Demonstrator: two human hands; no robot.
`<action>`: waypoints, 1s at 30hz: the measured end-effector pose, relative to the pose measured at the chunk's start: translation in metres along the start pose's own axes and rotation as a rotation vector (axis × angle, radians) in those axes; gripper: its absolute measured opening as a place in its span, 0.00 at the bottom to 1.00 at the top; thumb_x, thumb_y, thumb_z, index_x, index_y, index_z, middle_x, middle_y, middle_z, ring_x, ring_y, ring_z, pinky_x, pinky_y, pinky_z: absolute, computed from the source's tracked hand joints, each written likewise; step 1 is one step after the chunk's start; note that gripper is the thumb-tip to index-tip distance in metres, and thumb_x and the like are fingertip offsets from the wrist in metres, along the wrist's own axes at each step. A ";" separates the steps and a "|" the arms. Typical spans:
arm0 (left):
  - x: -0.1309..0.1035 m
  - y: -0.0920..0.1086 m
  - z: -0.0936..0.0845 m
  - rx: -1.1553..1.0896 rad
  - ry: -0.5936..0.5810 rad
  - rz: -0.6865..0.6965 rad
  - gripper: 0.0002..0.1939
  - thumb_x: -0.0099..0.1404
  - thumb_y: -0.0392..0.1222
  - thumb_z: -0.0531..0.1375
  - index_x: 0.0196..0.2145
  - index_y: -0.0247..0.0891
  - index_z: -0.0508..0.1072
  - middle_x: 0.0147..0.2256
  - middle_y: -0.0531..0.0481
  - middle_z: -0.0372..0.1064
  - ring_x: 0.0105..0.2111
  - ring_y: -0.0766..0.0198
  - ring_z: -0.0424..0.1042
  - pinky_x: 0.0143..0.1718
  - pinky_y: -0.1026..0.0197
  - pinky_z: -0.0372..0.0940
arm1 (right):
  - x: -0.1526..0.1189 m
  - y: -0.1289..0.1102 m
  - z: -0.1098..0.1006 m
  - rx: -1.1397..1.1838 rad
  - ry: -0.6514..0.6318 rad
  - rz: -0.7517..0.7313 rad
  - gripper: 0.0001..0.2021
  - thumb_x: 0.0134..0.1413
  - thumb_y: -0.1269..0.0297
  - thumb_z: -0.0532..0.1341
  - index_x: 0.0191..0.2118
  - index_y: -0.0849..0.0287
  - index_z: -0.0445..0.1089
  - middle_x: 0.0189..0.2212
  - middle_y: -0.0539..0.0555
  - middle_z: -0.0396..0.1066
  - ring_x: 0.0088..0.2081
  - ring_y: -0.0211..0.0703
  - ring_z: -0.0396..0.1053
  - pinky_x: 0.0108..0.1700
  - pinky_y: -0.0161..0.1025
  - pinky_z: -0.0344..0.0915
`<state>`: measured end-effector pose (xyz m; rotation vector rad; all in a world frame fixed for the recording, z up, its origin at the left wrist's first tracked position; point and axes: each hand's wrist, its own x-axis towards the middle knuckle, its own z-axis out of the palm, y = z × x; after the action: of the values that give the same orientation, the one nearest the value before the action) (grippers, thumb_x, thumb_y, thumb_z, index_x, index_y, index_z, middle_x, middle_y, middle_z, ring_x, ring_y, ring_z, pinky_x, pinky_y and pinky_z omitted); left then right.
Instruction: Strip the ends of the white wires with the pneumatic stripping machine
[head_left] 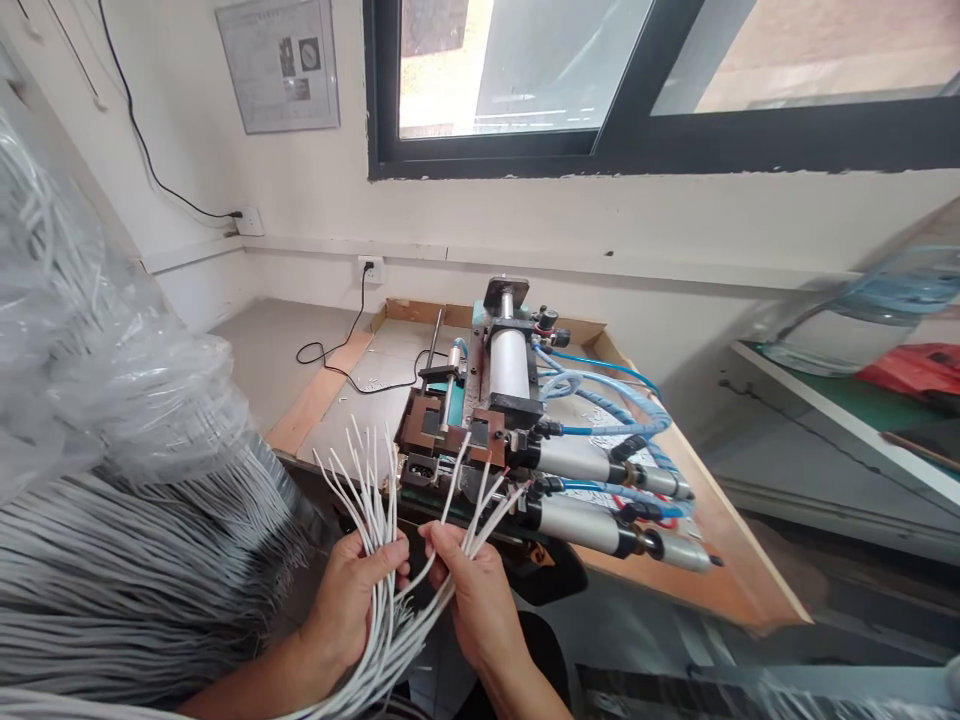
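My left hand point(360, 578) is closed around a bundle of white cables point(375, 515), whose loose ends fan upward. Beside it, my right hand point(471, 585) grips several cables of the same kind point(484, 515); a few of their tips show reddish bare ends. One cable point(454, 480) stands between the right thumb and fingers, pointing up at the machine. Both bundles join below the hands and trail off to the lower left. Just beyond the fingertips sits a pneumatic wire stripping machine point(480, 430) with metal cylinders and brown jaw blocks. Neither hand touches it.
The machine stands on a wooden-edged bench point(322, 395) strewn with small white scraps. On the left hangs a large mass of grey cables point(135, 570) under clear plastic wrap point(150, 390). Blue air hoses point(615, 400) loop at the machine's right. A shelf point(840, 400) holds a large bottle point(855, 320).
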<state>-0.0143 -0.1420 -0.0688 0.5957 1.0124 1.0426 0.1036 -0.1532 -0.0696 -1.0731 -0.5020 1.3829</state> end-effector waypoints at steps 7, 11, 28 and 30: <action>-0.001 0.002 0.002 0.009 0.024 -0.036 0.07 0.48 0.38 0.65 0.25 0.32 0.74 0.19 0.52 0.69 0.18 0.70 0.65 0.22 0.67 0.61 | -0.001 -0.001 -0.002 0.101 -0.022 0.107 0.14 0.34 0.55 0.67 0.23 0.64 0.73 0.14 0.45 0.57 0.16 0.29 0.52 0.20 0.30 0.49; -0.001 0.001 0.000 0.016 0.012 -0.043 0.09 0.48 0.38 0.64 0.29 0.33 0.74 0.18 0.52 0.69 0.18 0.70 0.66 0.22 0.66 0.61 | 0.001 -0.006 0.002 0.128 0.015 0.140 0.15 0.31 0.56 0.69 0.21 0.65 0.72 0.12 0.45 0.56 0.15 0.29 0.51 0.18 0.29 0.47; -0.001 0.005 0.005 0.045 0.000 -0.032 0.08 0.45 0.38 0.65 0.24 0.32 0.74 0.17 0.52 0.68 0.16 0.69 0.64 0.20 0.66 0.61 | -0.002 -0.007 0.009 -0.028 0.052 -0.074 0.14 0.37 0.55 0.66 0.21 0.63 0.71 0.12 0.46 0.59 0.18 0.33 0.53 0.22 0.32 0.51; -0.001 0.008 0.006 0.022 0.027 -0.037 0.08 0.45 0.39 0.66 0.24 0.32 0.74 0.17 0.52 0.67 0.16 0.70 0.64 0.20 0.66 0.61 | 0.000 -0.005 0.007 -0.038 0.070 -0.076 0.14 0.37 0.55 0.66 0.21 0.63 0.71 0.13 0.47 0.60 0.18 0.34 0.55 0.24 0.33 0.52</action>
<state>-0.0119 -0.1389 -0.0593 0.5803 1.0565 1.0102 0.1008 -0.1501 -0.0619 -1.1175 -0.5144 1.2696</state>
